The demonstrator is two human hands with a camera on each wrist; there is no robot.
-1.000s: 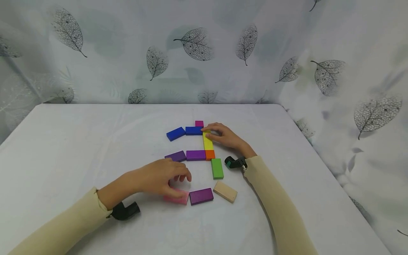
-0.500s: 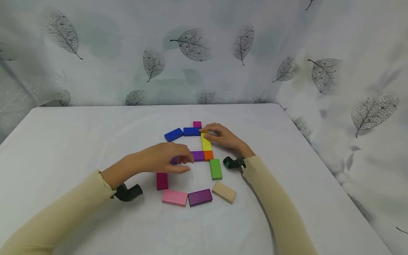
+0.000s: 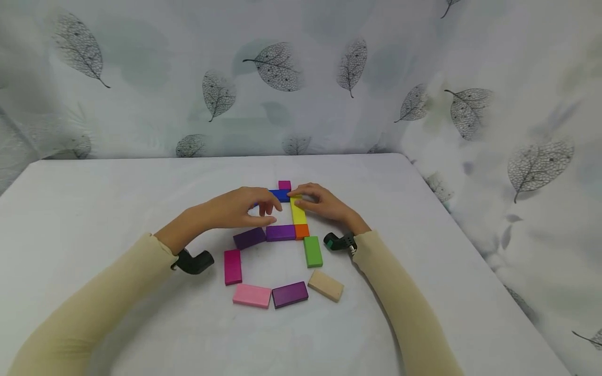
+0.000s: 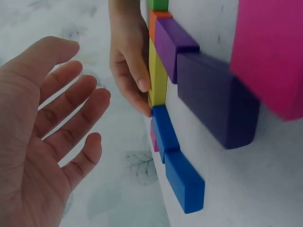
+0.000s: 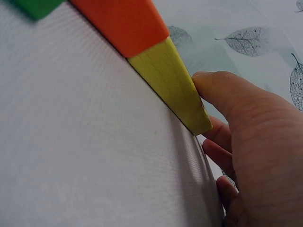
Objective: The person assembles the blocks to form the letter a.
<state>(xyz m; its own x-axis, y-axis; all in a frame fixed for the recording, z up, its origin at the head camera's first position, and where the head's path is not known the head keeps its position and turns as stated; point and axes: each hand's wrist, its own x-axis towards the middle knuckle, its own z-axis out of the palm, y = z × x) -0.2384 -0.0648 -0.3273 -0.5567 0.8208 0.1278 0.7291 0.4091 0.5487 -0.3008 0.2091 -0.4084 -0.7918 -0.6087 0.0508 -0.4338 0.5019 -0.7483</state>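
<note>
My left hand [image 3: 237, 208] hovers over the blue blocks, its fingers apart and loosely bent, with nothing between them. The nearer blue block [image 4: 184, 181] is mostly hidden beneath it in the head view; the second blue block [image 3: 280, 196] shows past its fingers. My right hand [image 3: 325, 204] rests at the far end of the yellow block [image 3: 298, 211], thumb touching it and forefinger by the corner where yellow meets blue. An orange block [image 3: 301, 232] adjoins the yellow one, and a violet block [image 3: 280, 233] lies beside the orange.
A dark purple block [image 3: 249, 238], magenta block [image 3: 232, 267], pink block [image 3: 252, 296], plum block [image 3: 290, 295], beige block [image 3: 325, 285] and green block [image 3: 312, 251] curve round below. A small magenta block [image 3: 284, 185] lies at the top on the white table [image 3: 117, 209].
My left hand has moved away from the pink block, up past the dark purple block to above the blue ones. The right hand stays at the yellow block. The head view has shifted slightly.
</note>
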